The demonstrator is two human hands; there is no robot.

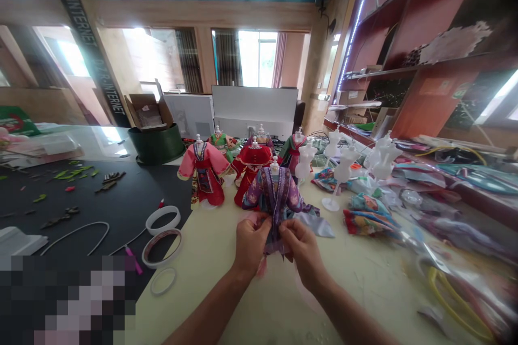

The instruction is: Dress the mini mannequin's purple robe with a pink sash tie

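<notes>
Pinching cloth at the lower front of a purple robe [256, 194] with the fingers of the left hand [253, 245] on one side and of the right hand [300, 248] on the other, thumbs pressed against curled forefingers. Gripping close together, at the lower end of the patterned front trim [276, 194], just above some sheer pinkish fabric [277, 249]. Too covered to tell the exact layers caught.

Standing upright on the pale counter [202, 259], between the hands and the other costumes, draped over a white dress form [274, 166] bare at the neck. Neighboured on the right by a greyish satin cloth [318, 225] lying flat.

Backed by a red dress [253, 159] just behind, a pink-and-red dress [204, 164] to the left, a green dress [220, 142] farther back and a green-and-pink dress [290, 152] to the right. Flanked beyond by bare mannequins [343, 164], a crumpled teal-and-red garment [370, 213] and clear plastic bags [410, 198].

Bordered on the left by a white tape roll [161, 230], a second tape roll [154, 264] and a thin ring [151, 282], then by a dark mat [133, 183] strewn with green scraps [73, 173]. Bounded at the back by a dark green tub [156, 146] bearing an opened cardboard box [148, 113], and by a white monitor [254, 105]
</notes>
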